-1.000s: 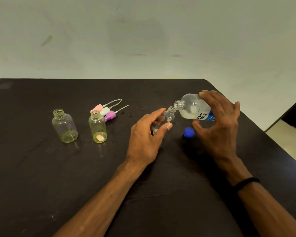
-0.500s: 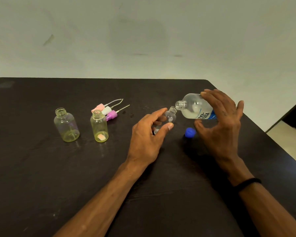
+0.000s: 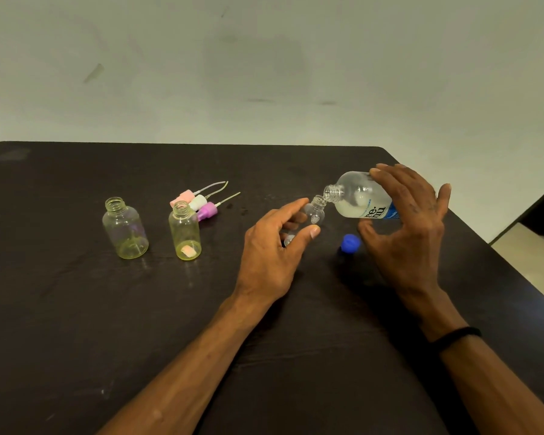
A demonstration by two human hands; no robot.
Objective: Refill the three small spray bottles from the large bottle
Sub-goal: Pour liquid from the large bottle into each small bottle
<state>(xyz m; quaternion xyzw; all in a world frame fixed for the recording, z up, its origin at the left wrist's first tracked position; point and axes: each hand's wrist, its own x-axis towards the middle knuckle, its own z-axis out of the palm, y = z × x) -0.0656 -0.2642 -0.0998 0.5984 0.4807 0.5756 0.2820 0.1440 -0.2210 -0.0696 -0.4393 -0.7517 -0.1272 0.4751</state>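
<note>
My right hand (image 3: 409, 224) grips the large clear bottle (image 3: 357, 197) with a blue label, tipped nearly flat, mouth pointing left. Its mouth touches the open neck of a small clear bottle (image 3: 315, 211), held upright on the table by my left hand (image 3: 272, 249). My left fingers hide most of that small bottle's body. Two more small bottles stand uncapped at the left: a wider one (image 3: 124, 229) and a slimmer one (image 3: 185, 232) with a pale patch at its bottom. Both have a yellowish tint.
Three spray heads, pink (image 3: 182, 196), white (image 3: 198, 203) and purple (image 3: 208, 211), lie with their tubes behind the slim bottle. The blue cap (image 3: 350, 243) lies on the dark table (image 3: 76, 309) between my hands. The table's right edge (image 3: 496, 255) runs close to my right hand.
The large bottle's mouth has stayed at the small bottle's neck, tipped a little further. Both hands kept their grip. The view has shifted slightly.
</note>
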